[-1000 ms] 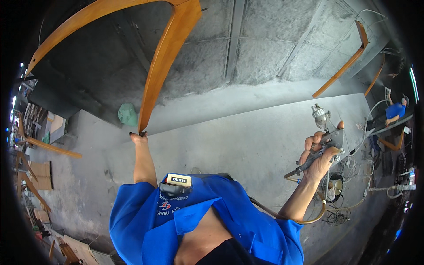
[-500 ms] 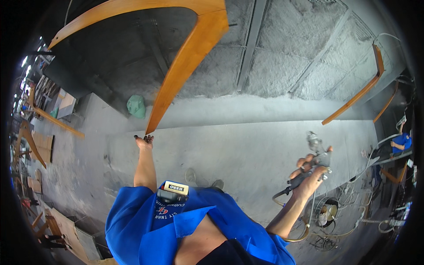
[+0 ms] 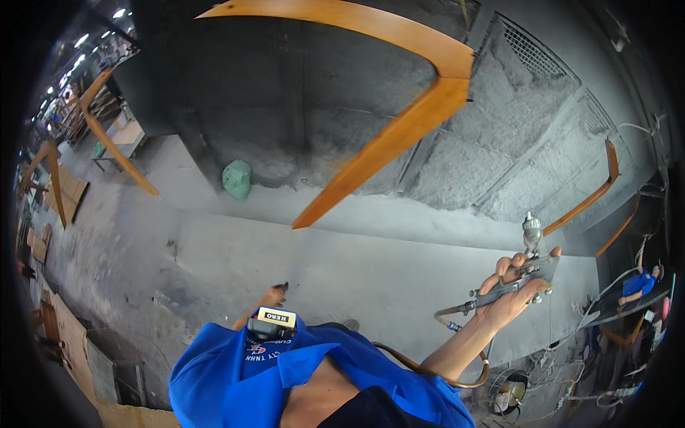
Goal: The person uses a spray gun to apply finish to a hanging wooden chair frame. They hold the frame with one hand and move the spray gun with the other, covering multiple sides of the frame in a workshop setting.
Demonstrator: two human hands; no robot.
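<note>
My right hand (image 3: 508,298) is wrapped round a metal spray gun (image 3: 531,235), held upright out to the right, with a hose (image 3: 451,312) joined to it. My left hand (image 3: 274,294) is low in front of my chest, partly hidden by the sleeve and the small device there. Its dark-tipped fingers are loosely stretched and hold nothing that I can see. Ahead hangs a bent, orange-brown wooden frame part (image 3: 385,153). Its lower tip is above my left hand, apart from it.
A grey, dust-covered booth wall (image 3: 457,164) stands ahead, with a green bag (image 3: 237,179) at its foot. More bent wooden parts (image 3: 114,146) hang at left and right. A round container (image 3: 508,392) and tangled hoses are at lower right. A person in blue (image 3: 637,284) is at far right.
My left hand has come away from the wooden part's lower tip and drawn back toward my body. The wooden part now appears farther right. The spray gun stays in my right hand.
</note>
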